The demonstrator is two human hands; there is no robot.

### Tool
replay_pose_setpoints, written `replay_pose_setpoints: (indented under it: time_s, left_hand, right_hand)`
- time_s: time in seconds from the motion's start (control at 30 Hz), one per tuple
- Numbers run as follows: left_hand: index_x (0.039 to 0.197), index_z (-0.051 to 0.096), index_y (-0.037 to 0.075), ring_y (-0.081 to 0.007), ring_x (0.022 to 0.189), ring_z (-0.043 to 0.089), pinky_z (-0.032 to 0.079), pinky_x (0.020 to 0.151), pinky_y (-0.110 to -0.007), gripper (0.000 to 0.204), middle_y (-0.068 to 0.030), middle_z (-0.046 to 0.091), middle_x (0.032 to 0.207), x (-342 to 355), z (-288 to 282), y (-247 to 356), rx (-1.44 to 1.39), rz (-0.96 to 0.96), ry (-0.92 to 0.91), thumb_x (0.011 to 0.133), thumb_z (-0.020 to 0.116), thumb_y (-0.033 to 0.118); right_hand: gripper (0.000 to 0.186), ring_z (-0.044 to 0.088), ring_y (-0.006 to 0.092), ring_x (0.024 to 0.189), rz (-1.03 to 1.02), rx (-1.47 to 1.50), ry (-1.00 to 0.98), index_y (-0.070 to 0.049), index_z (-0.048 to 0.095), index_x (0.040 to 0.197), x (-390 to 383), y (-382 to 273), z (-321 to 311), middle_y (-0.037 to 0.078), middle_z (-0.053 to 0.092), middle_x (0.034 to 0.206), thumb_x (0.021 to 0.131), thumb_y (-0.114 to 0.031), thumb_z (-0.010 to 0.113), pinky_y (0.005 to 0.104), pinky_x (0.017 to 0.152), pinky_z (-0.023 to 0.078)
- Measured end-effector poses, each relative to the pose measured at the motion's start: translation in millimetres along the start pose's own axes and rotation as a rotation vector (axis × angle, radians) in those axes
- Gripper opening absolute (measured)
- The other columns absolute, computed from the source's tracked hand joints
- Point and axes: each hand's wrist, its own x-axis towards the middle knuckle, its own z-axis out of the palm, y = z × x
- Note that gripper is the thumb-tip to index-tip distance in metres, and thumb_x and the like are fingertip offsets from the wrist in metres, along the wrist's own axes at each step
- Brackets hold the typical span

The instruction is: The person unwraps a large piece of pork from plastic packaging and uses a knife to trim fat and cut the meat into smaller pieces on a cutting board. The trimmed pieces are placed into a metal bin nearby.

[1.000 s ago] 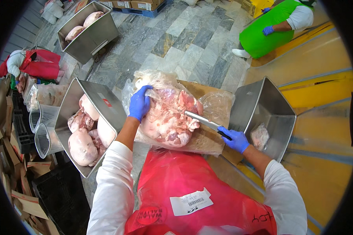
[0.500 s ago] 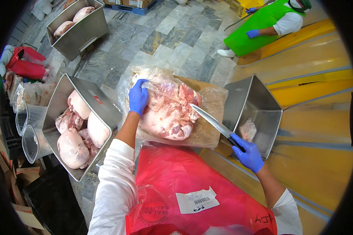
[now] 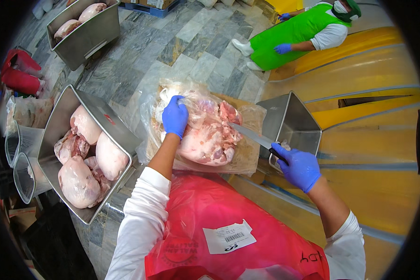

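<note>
Rests the left hand [image 3: 175, 117] on clear plastic [image 3: 148, 111] over the upper left of the meat [image 3: 203, 143], at the centre of the frame, likely to steady it; cannot tell whether with loose or gripping fingers. Right of centre, holds a knife [image 3: 253, 135] in the right hand [image 3: 299, 169], with fingers wrapped round its black handle, angling the blade up-left to the meat's right edge. Has a metal bin [image 3: 119, 133] of cuts [image 3: 78, 182] at left, probably for easy reach.
</note>
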Motion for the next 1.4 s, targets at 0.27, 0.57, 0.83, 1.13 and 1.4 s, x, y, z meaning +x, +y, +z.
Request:
replay_pose_setpoints:
  time_s: [0.27, 0.57, 0.83, 1.13, 1.4]
  left_hand:
    - [0.115, 0.066, 0.014, -0.0459, 0.080, 0.069, 0.053, 0.075, -0.056, 0.028, -0.0268, 0.071, 0.085, 0.2, -5.7, 2.6, 0.068, 0.065, -0.039, 0.091, 0.052, 0.020]
    - [0.114, 0.066, 0.013, -0.0457, 0.080, 0.069, 0.053, 0.076, -0.055, 0.027, -0.0259, 0.071, 0.086, 0.7, -5.1, 5.3, 0.066, 0.060, -0.065, 0.092, 0.053, 0.020]
    - [0.113, 0.068, 0.011, -0.0447, 0.077, 0.068, 0.052, 0.072, -0.053, 0.026, -0.0256, 0.069, 0.082, -6.2, -11.8, 5.1, 0.000, 0.058, -0.032, 0.092, 0.053, 0.015]
    - [0.112, 0.070, 0.006, -0.0421, 0.076, 0.068, 0.052, 0.073, -0.049, 0.030, -0.0269, 0.068, 0.081, -8.0, -3.8, -14.2, -0.004, 0.084, 0.166, 0.091, 0.049, 0.012]
    - [0.112, 0.069, -0.001, -0.0325, 0.086, 0.069, 0.053, 0.084, -0.042, 0.033, -0.0235, 0.072, 0.094, 4.6, -1.3, -41.5, -0.060, 0.056, 0.210, 0.092, 0.046, 0.012]
  right_hand:
    - [0.052, 0.067, 0.0358, 0.063, -0.025, -0.156, 0.060, -0.030, 0.056, 0.143, 1.1, -23.8, -18.0, 0.017, 0.064, 0.086, 0.093, -0.021, 0.066, 0.0476, 0.054, 0.053]
    - [0.055, 0.070, 0.0344, 0.075, -0.231, -0.245, -0.113, -0.009, 0.054, 0.140, 50.2, -41.8, -56.8, 0.017, 0.066, 0.083, 0.086, -0.013, 0.064, 0.0454, 0.060, 0.055]
    - [0.055, 0.067, 0.0363, 0.063, -0.250, -0.088, -0.130, -0.023, 0.055, 0.144, 67.3, 31.2, -6.5, 0.017, 0.066, 0.076, 0.090, -0.022, 0.068, 0.0483, 0.054, 0.053]
    - [0.061, 0.065, 0.0351, 0.060, -0.122, 0.455, 0.234, -0.027, 0.050, 0.151, 37.5, 47.3, 225.6, 0.015, 0.066, 0.077, 0.094, -0.025, 0.070, 0.0491, 0.054, 0.053]
    - [0.055, 0.075, 0.0325, 0.089, 0.011, 1.093, 0.363, -0.020, 0.053, 0.151, 53.1, -19.2, 280.2, 0.020, 0.073, 0.107, 0.097, -0.019, 0.068, 0.0419, 0.077, 0.059]
